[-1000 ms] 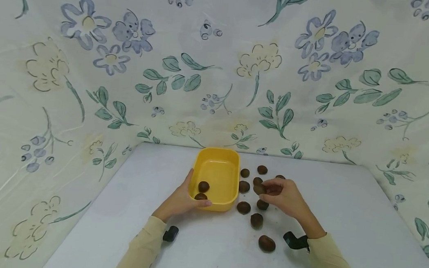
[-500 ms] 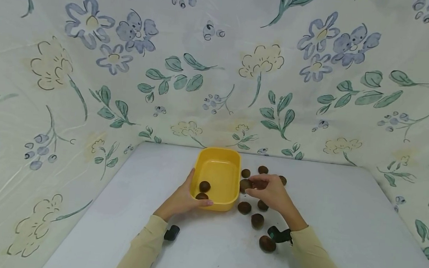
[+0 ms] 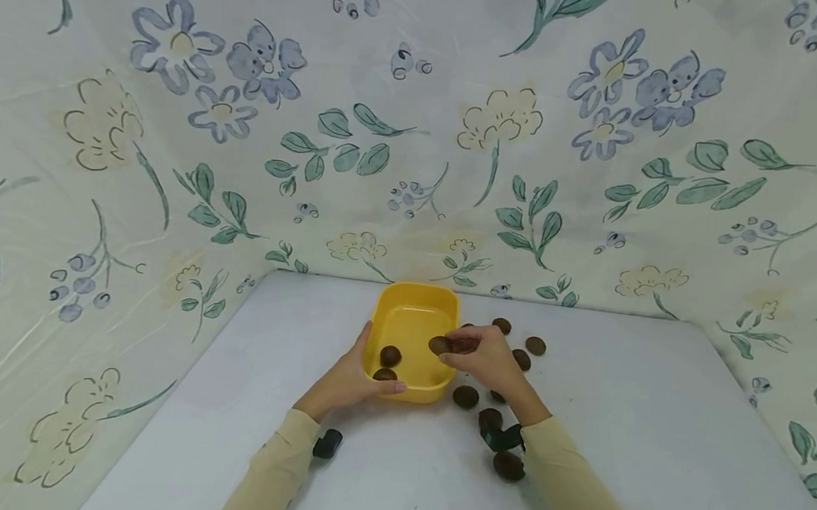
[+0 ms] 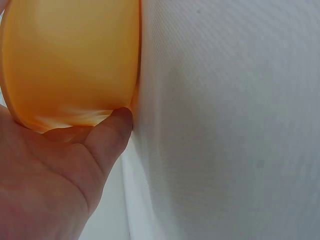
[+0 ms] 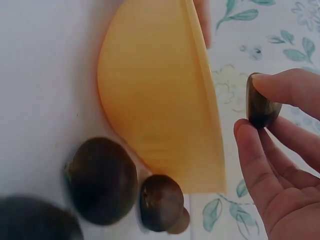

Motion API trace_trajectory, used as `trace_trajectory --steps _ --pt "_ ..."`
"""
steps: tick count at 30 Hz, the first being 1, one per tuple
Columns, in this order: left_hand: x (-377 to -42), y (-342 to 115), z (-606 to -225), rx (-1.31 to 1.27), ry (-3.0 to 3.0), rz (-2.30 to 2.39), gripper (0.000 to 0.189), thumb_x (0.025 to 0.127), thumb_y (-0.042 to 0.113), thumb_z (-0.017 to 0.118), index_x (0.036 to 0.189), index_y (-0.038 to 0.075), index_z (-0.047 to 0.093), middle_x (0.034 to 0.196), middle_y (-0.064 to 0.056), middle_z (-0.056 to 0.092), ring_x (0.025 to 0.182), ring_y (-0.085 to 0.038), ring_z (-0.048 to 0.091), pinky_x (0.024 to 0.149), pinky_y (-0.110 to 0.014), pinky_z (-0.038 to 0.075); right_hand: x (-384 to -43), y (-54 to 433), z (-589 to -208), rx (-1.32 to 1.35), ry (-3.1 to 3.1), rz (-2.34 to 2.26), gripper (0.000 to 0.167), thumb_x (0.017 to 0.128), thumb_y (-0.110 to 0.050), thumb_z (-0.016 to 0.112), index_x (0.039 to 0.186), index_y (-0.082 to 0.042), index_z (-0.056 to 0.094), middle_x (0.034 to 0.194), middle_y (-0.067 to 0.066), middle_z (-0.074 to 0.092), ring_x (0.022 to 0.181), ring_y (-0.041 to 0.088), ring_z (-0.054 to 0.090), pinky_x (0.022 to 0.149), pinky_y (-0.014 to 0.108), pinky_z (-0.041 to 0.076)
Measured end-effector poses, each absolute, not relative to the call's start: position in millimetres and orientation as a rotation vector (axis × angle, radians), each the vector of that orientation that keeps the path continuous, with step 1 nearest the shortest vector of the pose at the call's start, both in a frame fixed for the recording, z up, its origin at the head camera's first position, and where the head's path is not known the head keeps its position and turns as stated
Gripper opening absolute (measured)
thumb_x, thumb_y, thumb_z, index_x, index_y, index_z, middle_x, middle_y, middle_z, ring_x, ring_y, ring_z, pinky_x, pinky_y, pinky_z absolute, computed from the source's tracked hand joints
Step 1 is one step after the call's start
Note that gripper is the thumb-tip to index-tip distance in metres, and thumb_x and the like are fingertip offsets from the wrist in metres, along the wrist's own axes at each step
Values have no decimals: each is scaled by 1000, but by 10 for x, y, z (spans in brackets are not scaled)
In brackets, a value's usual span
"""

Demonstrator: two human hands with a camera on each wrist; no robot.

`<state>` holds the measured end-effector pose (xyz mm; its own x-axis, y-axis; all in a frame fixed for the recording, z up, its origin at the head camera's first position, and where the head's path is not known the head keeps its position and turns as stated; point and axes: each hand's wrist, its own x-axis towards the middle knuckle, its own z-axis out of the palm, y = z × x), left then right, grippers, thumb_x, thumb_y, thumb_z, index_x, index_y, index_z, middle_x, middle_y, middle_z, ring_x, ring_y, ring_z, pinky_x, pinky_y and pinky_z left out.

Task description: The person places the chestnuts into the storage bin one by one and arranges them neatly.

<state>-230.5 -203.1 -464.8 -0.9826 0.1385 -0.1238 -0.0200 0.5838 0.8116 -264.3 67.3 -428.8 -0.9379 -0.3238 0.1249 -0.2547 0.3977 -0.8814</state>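
Note:
My left hand (image 3: 346, 380) grips the yellow plastic box (image 3: 414, 322) at its near left corner, thumb along the near rim. In the left wrist view the thumb and palm wrap the end of the box. Two chestnuts (image 3: 390, 356) lie inside, near that thumb. Above the box's right side, my right hand (image 3: 489, 361) pinches a brown chestnut (image 5: 262, 102) between thumb and fingertips. The right wrist view has this chestnut raised past the box's rim, apart from its wall (image 5: 155, 90).
Several loose chestnuts lie on the white table right of the box, such as one near its corner (image 3: 466, 397) and one closer to the front (image 3: 509, 465). Others lie farther right (image 3: 535, 346), partly behind the right hand. A flower-patterned cloth (image 3: 415, 146) rises behind the table.
My right hand has carried the chestnut leftward from among the loose chestnuts to over the box's right side. The left hand stays on the box, which has barely moved.

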Motion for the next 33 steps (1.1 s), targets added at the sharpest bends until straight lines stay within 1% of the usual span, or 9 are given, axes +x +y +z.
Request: trace_trajectory --steps 8,12,18,24,27,30,33 --pt "-2314 -2039 -4672 99 2648 1335 139 74 56 88 167 16 -7 174 -19 14 159 -42 24 127 -62 26 -2731 483 -4305 -448 2586 -1580 35 83 -18 86 115 -5 78 107 8 77 94 18 73 85 34 65" --pt "-2311 -2039 -4670 90 2649 1335 139 74 56 89 167 16 -7 174 -19 14 159 -42 23 127 -62 26 -2767 419 -4326 -437 2566 -1588 35 83 -18 86 115 -5 78 108 8 77 95 19 72 86 34 64" --pt "-2307 -2028 -4649 86 2655 1324 139 74 56 88 167 17 -7 174 -18 13 159 -42 24 127 -62 26 -2778 331 -4328 -501 2585 -1522 35 82 -16 86 114 -3 78 106 10 77 90 17 70 84 32 64" --pt "-2309 -2020 -4644 74 2650 1328 139 74 56 89 167 18 -7 175 -15 13 159 -40 24 127 -62 26 -2773 261 -4326 -582 2632 -1373 34 82 -16 87 113 -5 79 101 7 78 85 15 69 79 30 63" --pt "-2305 -2017 -4638 71 2643 1339 139 74 54 89 167 19 -7 175 -14 13 160 -39 24 128 -62 25 -2775 227 -4325 -648 2672 -1302 31 82 -13 86 110 -3 79 99 8 78 84 14 68 78 30 62" --pt "-2302 -2017 -4637 76 2648 1339 139 74 54 89 167 18 -7 175 -15 13 160 -39 24 128 -62 25 -2795 189 -4334 -709 2712 -1257 24 82 -9 85 104 -2 80 95 8 78 80 14 67 76 30 62" --pt "-2303 -2019 -4640 83 2655 1335 138 74 55 89 167 17 -6 175 -16 13 159 -40 24 127 -62 26 -2809 146 -4343 -698 2746 -1199 18 83 -8 84 100 -2 81 90 7 77 78 14 64 76 30 60"
